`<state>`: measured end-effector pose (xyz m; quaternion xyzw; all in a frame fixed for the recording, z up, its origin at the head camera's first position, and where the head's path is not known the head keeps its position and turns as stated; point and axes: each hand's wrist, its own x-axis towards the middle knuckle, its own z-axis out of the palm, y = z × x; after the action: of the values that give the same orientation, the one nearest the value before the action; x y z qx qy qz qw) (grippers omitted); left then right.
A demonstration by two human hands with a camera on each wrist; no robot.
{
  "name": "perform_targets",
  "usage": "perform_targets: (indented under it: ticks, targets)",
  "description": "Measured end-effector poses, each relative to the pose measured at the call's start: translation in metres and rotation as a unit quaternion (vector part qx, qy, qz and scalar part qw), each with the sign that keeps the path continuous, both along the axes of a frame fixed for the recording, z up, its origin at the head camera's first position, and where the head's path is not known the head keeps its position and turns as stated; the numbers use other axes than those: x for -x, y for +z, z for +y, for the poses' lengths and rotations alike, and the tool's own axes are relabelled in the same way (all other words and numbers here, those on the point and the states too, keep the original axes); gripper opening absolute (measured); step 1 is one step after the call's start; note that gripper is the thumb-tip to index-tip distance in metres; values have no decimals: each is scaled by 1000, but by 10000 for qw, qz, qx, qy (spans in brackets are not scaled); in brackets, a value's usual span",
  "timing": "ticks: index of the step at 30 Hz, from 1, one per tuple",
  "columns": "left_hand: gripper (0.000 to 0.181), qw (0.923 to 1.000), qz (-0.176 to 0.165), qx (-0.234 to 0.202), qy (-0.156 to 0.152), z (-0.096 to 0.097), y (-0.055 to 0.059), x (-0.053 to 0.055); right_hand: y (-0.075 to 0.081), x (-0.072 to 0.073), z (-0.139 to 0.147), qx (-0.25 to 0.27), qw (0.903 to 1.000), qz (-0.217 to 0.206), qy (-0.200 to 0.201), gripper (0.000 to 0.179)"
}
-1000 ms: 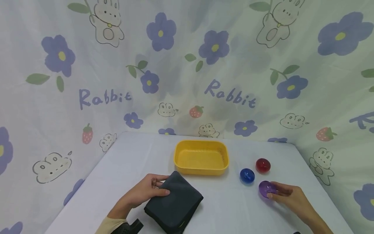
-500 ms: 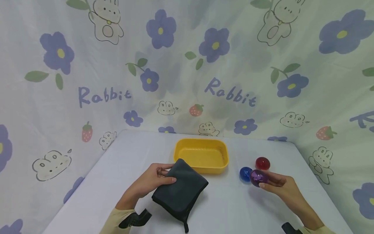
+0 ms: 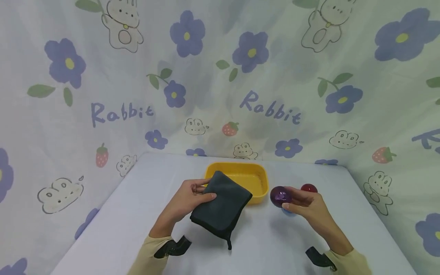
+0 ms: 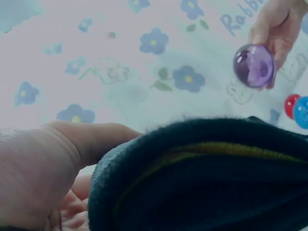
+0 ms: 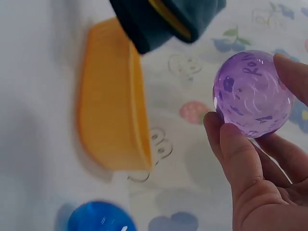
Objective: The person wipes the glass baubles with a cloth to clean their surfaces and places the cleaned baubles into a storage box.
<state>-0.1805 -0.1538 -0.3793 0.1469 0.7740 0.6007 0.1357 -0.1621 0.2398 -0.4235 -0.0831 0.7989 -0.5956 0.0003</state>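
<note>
In the head view my left hand (image 3: pixel 187 200) pinches a folded dark cloth (image 3: pixel 223 204) by its left edge, thumb on top, held up in front of the yellow tray. A small loop hangs from the cloth's lower corner. Its layered folds, with a yellow lining, show in the left wrist view. My right hand (image 3: pixel 309 204) holds a clear purple ball (image 3: pixel 280 196) between thumb and fingertips, raised just right of the tray. Most of a blue ball (image 5: pixel 101 219) is hidden behind the purple one in the head view. Behind my right fingers sits a red ball (image 3: pixel 309 188).
A yellow plastic tray (image 3: pixel 262 183) stands at the back middle of the white table (image 3: pixel 165 168), its front left part covered by the cloth. A patterned curtain (image 3: pixel 213 88) with flowers and rabbits hangs behind and along the sides.
My right hand has lifted the purple ball and carried it left, across the blue ball. My left hand has raised the cloth and moved it forward and right, so it overlaps the tray.
</note>
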Motion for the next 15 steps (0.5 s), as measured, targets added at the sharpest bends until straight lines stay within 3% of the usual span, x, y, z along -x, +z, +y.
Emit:
perform_targets:
  ticks: [9, 15]
  targets:
    - [66, 9980, 137, -387, 484, 19, 10, 9, 19, 10, -44, 325, 9986, 227, 357, 59]
    - [63, 9976, 169, -454, 505, 33, 14, 14, 23, 16, -69, 451, 9970, 387, 494, 56]
